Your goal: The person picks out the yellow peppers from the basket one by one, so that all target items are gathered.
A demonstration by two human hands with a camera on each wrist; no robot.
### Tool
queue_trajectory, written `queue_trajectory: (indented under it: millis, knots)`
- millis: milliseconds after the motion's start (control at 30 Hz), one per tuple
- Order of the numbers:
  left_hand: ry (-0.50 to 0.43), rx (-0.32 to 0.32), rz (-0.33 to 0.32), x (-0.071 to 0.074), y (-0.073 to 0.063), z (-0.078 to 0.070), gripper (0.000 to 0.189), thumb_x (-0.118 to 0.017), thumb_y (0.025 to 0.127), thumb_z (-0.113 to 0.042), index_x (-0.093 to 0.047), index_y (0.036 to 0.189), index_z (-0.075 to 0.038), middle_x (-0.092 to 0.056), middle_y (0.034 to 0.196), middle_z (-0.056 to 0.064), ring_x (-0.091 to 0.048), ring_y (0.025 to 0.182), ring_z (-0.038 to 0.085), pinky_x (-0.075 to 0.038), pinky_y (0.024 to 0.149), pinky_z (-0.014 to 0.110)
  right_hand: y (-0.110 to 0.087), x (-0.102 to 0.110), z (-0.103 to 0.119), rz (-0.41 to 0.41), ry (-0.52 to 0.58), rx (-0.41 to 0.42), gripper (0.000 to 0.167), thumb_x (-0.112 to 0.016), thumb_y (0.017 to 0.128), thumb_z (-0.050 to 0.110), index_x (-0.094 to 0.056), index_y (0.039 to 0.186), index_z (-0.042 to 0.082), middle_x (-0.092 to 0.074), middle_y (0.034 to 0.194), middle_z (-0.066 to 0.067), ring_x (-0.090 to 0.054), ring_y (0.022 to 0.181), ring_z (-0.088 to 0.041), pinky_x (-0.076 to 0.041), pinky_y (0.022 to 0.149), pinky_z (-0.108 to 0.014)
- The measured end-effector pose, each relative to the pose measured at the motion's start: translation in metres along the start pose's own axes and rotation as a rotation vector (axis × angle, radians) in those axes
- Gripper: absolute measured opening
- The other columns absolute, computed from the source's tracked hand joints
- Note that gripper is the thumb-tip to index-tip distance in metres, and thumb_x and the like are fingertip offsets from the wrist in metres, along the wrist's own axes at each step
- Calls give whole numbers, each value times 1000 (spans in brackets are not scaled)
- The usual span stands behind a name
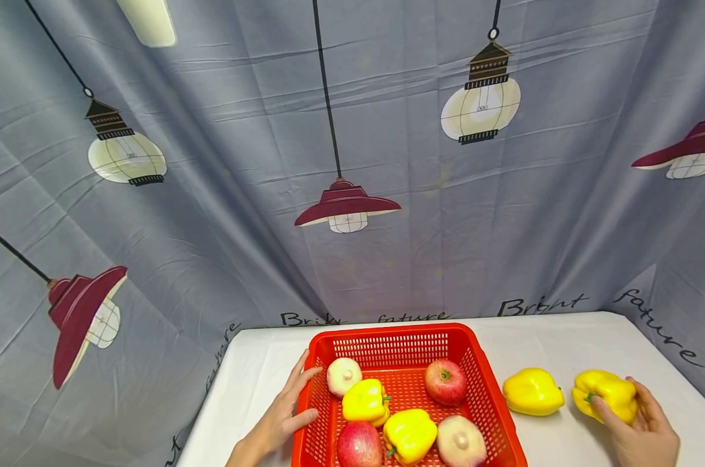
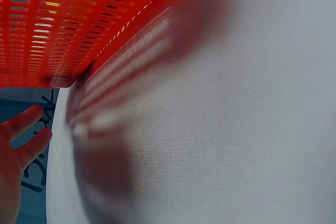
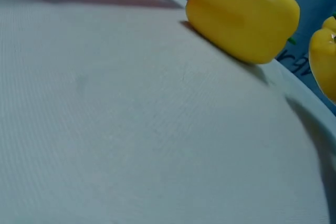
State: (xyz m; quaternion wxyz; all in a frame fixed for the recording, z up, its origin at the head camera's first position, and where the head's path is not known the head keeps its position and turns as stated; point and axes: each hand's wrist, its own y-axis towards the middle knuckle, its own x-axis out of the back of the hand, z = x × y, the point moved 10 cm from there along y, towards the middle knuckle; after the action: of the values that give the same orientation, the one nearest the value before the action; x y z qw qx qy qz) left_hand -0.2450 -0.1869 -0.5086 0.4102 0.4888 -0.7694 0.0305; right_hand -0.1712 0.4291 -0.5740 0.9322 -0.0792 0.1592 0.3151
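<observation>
The right hand [image 1: 641, 431] had its grip curled round a yellow bell pepper [image 1: 606, 392] near the right edge of the tabletop [image 1: 562, 337], fingers wrapped over its near side. A second yellow pepper [image 1: 533, 391] lay just beside it, between the held one and the red basket [image 1: 399, 337], with a bare strip of tabletop on either side. The left hand [image 1: 282, 415] rested with straight fingers against the basket's left rim, gripping nothing. Inside the basket sat two yellow peppers [image 1: 365, 401], two red apples [image 1: 445, 381] and two pale garlic bulbs [image 1: 343, 375]. White tabletop lay open behind the basket up to the far edge, and a narrower margin ran along the left edge.
</observation>
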Motion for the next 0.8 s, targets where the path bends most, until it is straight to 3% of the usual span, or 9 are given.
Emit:
queue_trajectory:
  millis: [133, 300, 533, 800]
  knots:
    - [3, -1, 0, 0, 0, 0, 65, -62, 91, -23, -42, 152, -12, -7, 168, 13, -29, 144, 35, -45, 101, 52, 4, 5, -11, -10, -284, -70, 81, -84, 81, 4, -48, 151, 24, -49, 147, 11, -40, 133, 1, -31, 101, -7]
    - [6, -5, 1, 0, 0, -1, 64, -62, 91, -22, -42, 151, -12, -8, 168, 14, -30, 143, 37, -46, 100, 52, 7, 7, -14, -6, -622, -18, 86, -82, 85, 29, -36, 158, 27, -36, 160, 0, -31, 142, -5, -24, 115, -24]
    - [3, -11, 0, 0, 0, -2, 63, -62, 91, -23, -43, 150, -11, -8, 167, 15, -31, 142, 37, -47, 100, 50, 8, 2, -17, 8, -737, 12, 89, -80, 85, 34, -33, 160, 21, -35, 160, -10, -30, 147, -22, -23, 118, -34]
    - [15, -5, -4, 0, 0, -2, 63, -62, 92, -23, -43, 151, -11, -8, 168, 14, -29, 144, 36, -46, 101, 53, 15, -10, -14, 107, -887, 82, 92, -76, 88, 37, -26, 159, 6, -33, 157, -25, -32, 142, -45, -23, 117, -51]
